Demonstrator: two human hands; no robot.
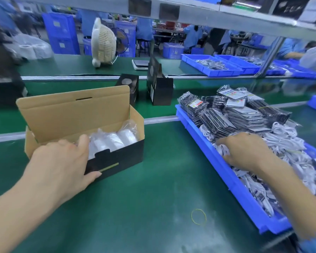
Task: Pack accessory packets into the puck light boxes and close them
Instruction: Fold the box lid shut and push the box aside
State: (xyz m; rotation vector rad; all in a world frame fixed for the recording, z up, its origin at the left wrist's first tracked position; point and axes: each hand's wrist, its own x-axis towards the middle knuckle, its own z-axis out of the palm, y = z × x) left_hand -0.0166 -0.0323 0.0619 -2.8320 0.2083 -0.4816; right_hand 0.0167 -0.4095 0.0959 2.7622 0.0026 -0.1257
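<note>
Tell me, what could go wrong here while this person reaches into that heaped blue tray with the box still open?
The right hand digs into tangled white cables in the blue tray, so it may drag out several at once. The packet stacks are heaped above the rim and could slide off. The left hand only steadies the open box; its raised lid could fall shut.
</note>
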